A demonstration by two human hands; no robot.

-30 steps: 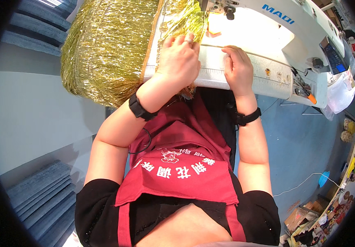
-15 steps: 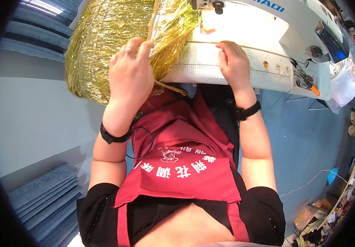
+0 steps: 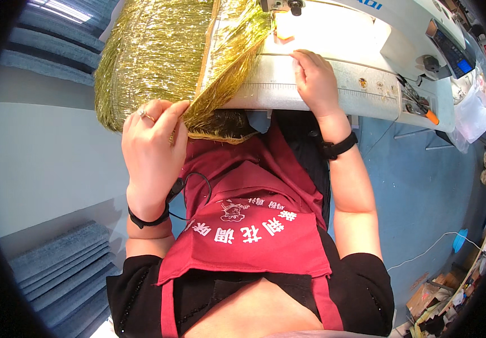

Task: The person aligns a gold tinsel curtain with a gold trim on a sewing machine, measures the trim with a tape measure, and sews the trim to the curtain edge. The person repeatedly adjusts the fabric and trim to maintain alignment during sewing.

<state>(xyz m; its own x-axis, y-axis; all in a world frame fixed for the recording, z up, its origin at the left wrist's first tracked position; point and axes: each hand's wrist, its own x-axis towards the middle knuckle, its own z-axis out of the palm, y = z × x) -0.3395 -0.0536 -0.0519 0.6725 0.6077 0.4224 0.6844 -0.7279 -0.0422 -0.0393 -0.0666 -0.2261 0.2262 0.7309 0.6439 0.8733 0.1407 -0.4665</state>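
A big bundle of gold tinsel fringe hangs off the left end of a white sewing machine table. My left hand is raised in front of my chest and pinches the fringe's lower edge between thumb and fingers. My right hand lies flat on the machine bed, fingers curled at its front edge, just right of the fringe strip that runs up to the needle. Both wrists wear black bands, and a red apron covers my lap.
The sewing machine body with a small control panel stands at the top right. A clear plastic bag hangs off its right end. Grey stacked fabric lies at the lower left, and boxes and clutter sit on the blue floor at the lower right.
My left hand has come off the machine bed and swung down and left, drawing the gold fringe's edge toward me. My right hand has stayed on the bed.
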